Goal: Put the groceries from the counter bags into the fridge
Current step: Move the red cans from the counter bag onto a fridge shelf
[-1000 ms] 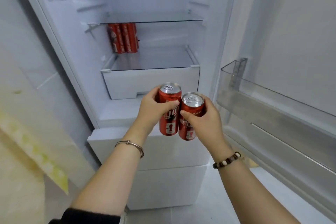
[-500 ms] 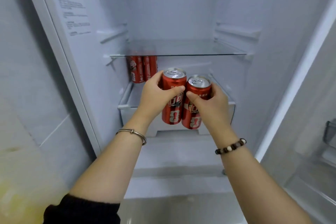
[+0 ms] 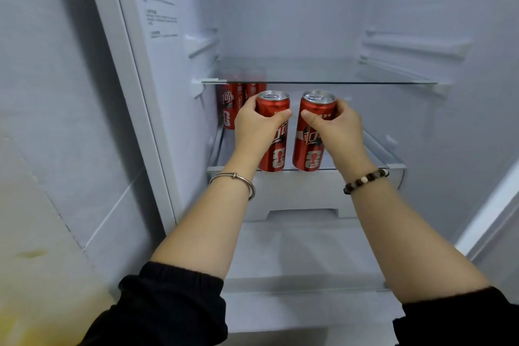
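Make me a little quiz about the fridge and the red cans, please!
1. True or false: the left hand grips the left can and the right hand grips the right can.
2. Pick one: where do the back cans stand, compared with the glass shelf?
A. on top of it
B. under it, at the back left
C. under it, at the back right
3. Fill the gap: the beaded bracelet is on the ___ wrist.

Key: 1 true; 2 B; 3 right.
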